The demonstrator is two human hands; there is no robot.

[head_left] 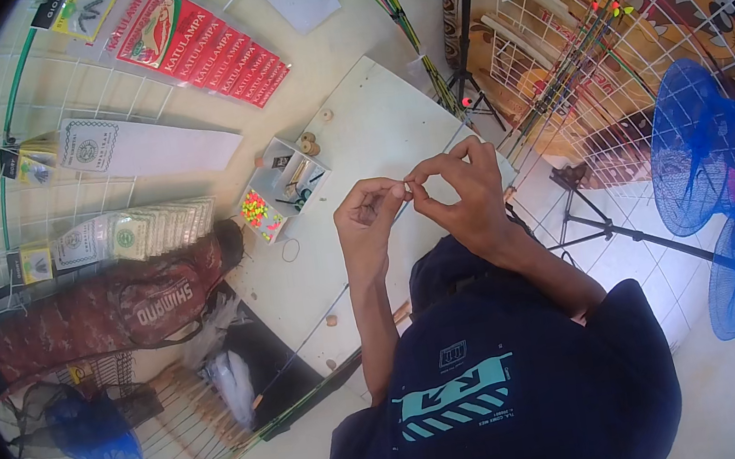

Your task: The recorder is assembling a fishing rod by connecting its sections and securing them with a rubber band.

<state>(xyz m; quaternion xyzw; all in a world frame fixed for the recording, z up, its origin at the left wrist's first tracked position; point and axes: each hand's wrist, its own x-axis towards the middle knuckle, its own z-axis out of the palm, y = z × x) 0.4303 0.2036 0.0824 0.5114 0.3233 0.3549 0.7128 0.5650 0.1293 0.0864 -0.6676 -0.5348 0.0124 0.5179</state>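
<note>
My left hand [367, 225] and my right hand [465, 193] meet above the white table [354, 129]. Thumb and forefinger of each are pinched together, fingertip to fingertip, around something small and pale that I cannot make out. A thin grey rod [314, 331] slants up from the lower left, passes behind my left hand and shows again just below the fingertips. Whether the fingers grip its end is unclear. Left of my hands stands a white compartment box [280, 213] with bright yellow, orange and red small pieces [261, 214] and dark small tools.
Brown spool-like pieces [309, 143] and a thin loop [290, 250] lie near the box. A brown rod bag [116, 295] and hanging packets [162, 231] line the left. At right stand blue nets [723, 183], a black tripod [608, 226] and bundled thin rods [568, 59].
</note>
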